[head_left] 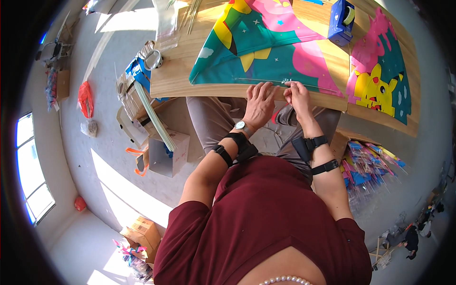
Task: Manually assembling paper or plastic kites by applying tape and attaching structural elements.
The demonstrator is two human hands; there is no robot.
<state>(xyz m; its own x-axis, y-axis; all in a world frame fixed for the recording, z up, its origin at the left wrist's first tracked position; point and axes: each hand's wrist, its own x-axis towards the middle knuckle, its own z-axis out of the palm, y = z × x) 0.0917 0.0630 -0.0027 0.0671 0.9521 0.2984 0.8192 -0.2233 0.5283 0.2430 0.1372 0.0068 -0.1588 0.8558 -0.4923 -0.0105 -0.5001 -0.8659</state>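
Note:
A teal, pink and yellow printed kite sheet [266, 71] lies folded over on the wooden table, its long edge along the table's front. A thin pale rod [313, 86] runs beside that edge. My left hand [259, 102] rests at the edge, fingers stretched forward and down onto it. Just to its right, my right hand [299, 97] is closed in a pinch by the rod, with a small clear, shiny bit at its fingertips. What lies between those fingers is too small to make out.
A blue tape dispenser [341, 23] stands at the back right, near another printed kite sheet [380, 80]. Clear plastic bags [167, 26] and thin sticks [193, 16] lie back left. Below the table are a grey box [168, 152] and a pile of packed kites [365, 166].

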